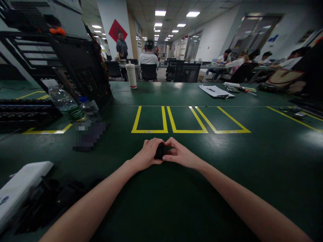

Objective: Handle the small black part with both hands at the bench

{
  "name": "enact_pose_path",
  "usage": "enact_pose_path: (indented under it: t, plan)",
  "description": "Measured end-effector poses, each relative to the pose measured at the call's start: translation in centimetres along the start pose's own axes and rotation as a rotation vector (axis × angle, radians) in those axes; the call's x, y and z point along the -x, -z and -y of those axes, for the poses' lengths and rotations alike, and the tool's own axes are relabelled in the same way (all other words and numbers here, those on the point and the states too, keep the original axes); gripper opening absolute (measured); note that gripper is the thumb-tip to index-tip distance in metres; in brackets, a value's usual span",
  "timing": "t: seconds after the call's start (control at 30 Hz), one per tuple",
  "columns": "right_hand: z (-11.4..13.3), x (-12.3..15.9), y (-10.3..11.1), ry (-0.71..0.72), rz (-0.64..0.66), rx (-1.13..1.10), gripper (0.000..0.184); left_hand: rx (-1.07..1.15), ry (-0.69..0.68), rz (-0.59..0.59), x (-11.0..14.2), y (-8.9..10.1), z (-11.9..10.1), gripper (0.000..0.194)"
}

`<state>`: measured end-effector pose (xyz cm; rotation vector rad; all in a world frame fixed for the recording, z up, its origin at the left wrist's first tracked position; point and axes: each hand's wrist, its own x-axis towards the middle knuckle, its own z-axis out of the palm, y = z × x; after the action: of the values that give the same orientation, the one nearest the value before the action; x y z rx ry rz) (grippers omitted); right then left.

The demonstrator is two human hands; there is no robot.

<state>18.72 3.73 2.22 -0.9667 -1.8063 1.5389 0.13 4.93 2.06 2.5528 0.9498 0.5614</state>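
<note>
A small black object [159,152] is between my hands, just above or on the green table [176,188]; its kind does not show. My left hand [148,153] wraps round it from the left, with the fingers over its top and the thumb below. From the right, my right hand [178,153] pinches at its edge with thumb and forefinger. Both hands are near the front of the yellow tape rectangles [149,131]. Much of the black object is covered by my left fingers.
At left stand a black open computer case [83,74], a clear bottle [62,97] and a smaller blue-capped bottle [88,109]. A white cup [131,76] stands at the back. A clipboard with paper [214,90] lies back right. Several people sit beyond the table.
</note>
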Motion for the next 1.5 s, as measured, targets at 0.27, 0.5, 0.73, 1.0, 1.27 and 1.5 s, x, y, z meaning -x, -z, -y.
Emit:
enact_pose_path:
  t: [0.27,0.5,0.73,1.0,1.27,1.5]
  plan:
    - [0.0,-0.3,-0.3,0.026,-0.072,-0.019,0.022,0.017,-0.011,-0.013,0.1,0.1,-0.1,0.052]
    - [0.3,0.0,-0.1,-0.028,-0.046,-0.005,0.026,0.029,-0.008,-0.013,0.1,0.1,-0.1,0.052]
    - [0.2,-0.1,-0.2,0.012,-0.079,0.034,0.017,0.027,-0.025,-0.012,0.2,0.2,-0.1,0.051]
    - [-0.7,-0.7,-0.5,-0.012,-0.183,0.075,0.026,-0.001,-0.016,-0.024,0.1,-0.1,0.1,0.054]
    - [-0.3,-0.3,-0.2,-0.017,-0.090,0.048,0.023,0.007,-0.007,-0.049,0.1,-0.4,0.4,0.055]
    - [0.2,-0.2,-0.5,0.007,-0.138,0.042,0.016,0.017,-0.012,-0.012,0.2,0.4,-0.3,0.052]
